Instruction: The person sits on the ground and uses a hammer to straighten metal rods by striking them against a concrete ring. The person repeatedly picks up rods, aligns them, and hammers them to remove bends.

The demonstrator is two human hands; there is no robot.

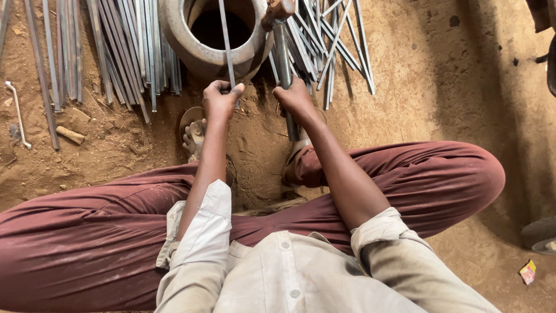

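Observation:
I sit on a dirt floor with my knees spread in maroon trousers. My left hand [220, 99] grips a thin metal rod [226, 40] that runs up over the mouth of a round clay pot [191, 49]. My right hand [294, 95] is closed around the thick grey handle of a hammer [282, 55], whose rusty head rests on the pot's right rim. Both hands are just below the pot.
Several thin metal strips [124, 46] lie fanned out on the ground left of the pot, and more strips [330, 40] are piled to its right. A bent white rod [17, 113] and a short wooden peg [70, 135] lie at far left. My sandalled foot [194, 136] is under my left wrist.

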